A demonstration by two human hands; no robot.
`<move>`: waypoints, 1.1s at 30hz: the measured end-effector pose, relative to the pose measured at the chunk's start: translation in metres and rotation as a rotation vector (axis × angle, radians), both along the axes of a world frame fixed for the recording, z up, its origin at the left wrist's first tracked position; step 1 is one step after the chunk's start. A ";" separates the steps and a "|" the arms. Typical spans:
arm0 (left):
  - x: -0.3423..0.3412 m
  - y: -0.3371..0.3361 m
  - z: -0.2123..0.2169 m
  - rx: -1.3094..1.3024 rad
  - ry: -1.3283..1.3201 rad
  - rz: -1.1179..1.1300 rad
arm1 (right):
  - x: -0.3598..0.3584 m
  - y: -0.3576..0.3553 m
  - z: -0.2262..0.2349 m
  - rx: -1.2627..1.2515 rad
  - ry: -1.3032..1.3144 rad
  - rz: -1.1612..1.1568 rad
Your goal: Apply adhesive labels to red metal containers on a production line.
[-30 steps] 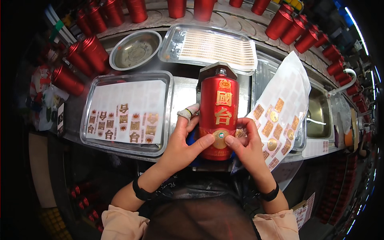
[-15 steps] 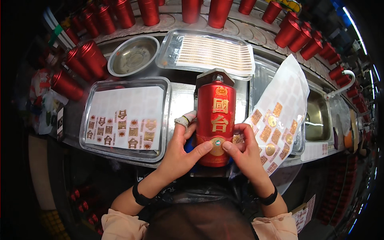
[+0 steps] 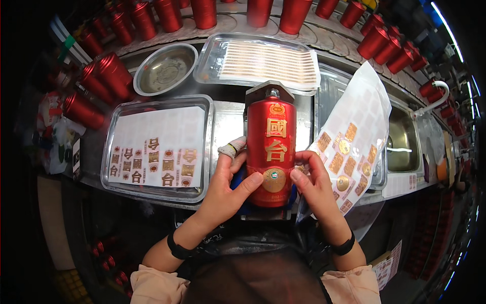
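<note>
A red bottle (image 3: 279,175) with gold raised lettering and a round gold decal (image 3: 274,180) lies tilted back in a dark metal holder (image 3: 270,86). My left hand (image 3: 226,185) grips its left side, with the thumb against the decal's left edge and the fingers behind. A white cover (image 3: 232,147) wraps one of that hand's fingers. My right hand (image 3: 316,185) holds the opposite side, its thumb beside the decal and the other fingers bent. Close to the right hand hangs a translucent sheet of gold decals (image 3: 349,147).
On the left a metal tray (image 3: 208,147) holds a sheet of lettering decals (image 3: 157,129). Behind it are a steel bowl (image 3: 167,68) and another tray (image 3: 205,66) with striped strips. Red bottles (image 3: 167,15) stand along a conveyor (image 3: 233,25). A sink (image 3: 405,144) is at right.
My right thumb has shifted off the round decal to the bottle's right edge, so more of the decal shows. My left thumb has moved slightly left, near the decal's edge.
</note>
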State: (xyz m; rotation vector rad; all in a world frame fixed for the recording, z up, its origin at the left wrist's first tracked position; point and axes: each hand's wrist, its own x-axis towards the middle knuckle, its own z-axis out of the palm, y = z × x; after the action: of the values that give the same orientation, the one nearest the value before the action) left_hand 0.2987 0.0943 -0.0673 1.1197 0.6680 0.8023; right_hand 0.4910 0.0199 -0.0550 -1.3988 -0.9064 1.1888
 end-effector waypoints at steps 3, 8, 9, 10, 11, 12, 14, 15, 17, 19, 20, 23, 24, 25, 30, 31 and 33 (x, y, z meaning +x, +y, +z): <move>-0.003 0.000 0.000 0.023 0.008 -0.017 | 0.004 -0.004 0.000 -0.056 0.114 0.000; -0.001 -0.004 0.002 0.105 0.061 -0.022 | 0.003 -0.010 -0.005 -0.008 0.110 0.005; 0.000 -0.004 0.003 0.138 0.065 -0.021 | 0.003 -0.010 -0.006 0.012 0.103 -0.002; 0.002 -0.004 0.003 0.131 0.073 -0.024 | 0.002 -0.011 -0.007 0.014 0.105 -0.003; 0.003 -0.004 0.003 0.142 0.077 -0.013 | 0.002 -0.011 -0.008 0.013 0.097 0.014; 0.004 -0.004 0.004 0.152 0.082 -0.001 | 0.002 -0.011 -0.008 0.010 0.089 0.033; 0.006 -0.004 0.005 0.143 0.081 0.005 | 0.003 -0.010 -0.010 0.023 0.085 0.026; 0.006 -0.005 0.005 0.126 0.084 0.013 | 0.003 -0.009 -0.010 -0.005 0.078 0.014; 0.007 -0.005 0.005 0.128 0.071 0.018 | 0.002 -0.009 -0.010 0.035 0.088 0.013; 0.007 -0.006 0.004 0.124 0.060 0.025 | 0.001 -0.009 -0.010 0.039 0.094 0.006; 0.007 -0.006 0.004 0.123 0.062 0.027 | 0.001 -0.009 -0.010 0.030 0.092 0.016; 0.006 -0.006 0.003 0.125 0.067 0.030 | 0.002 -0.010 -0.010 0.023 0.092 0.024; 0.006 -0.006 0.003 0.128 0.069 0.030 | 0.002 -0.010 -0.010 -0.002 0.088 0.025; 0.006 -0.006 0.003 0.128 0.069 0.030 | 0.003 -0.010 -0.010 0.022 0.092 0.022; 0.005 -0.005 0.007 0.078 0.032 0.019 | 0.001 -0.007 -0.007 -0.031 -0.008 -0.001; 0.006 -0.005 0.008 0.084 0.028 0.022 | 0.000 -0.006 -0.006 -0.032 -0.009 0.001; 0.007 -0.006 0.010 0.073 0.055 0.046 | -0.004 -0.002 -0.005 0.025 -0.131 -0.111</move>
State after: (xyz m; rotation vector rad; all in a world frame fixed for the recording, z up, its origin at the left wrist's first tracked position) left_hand 0.3055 0.0887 -0.0575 1.1994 0.7174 0.8436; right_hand 0.4868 0.0180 -0.0600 -1.5010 -0.9187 1.0087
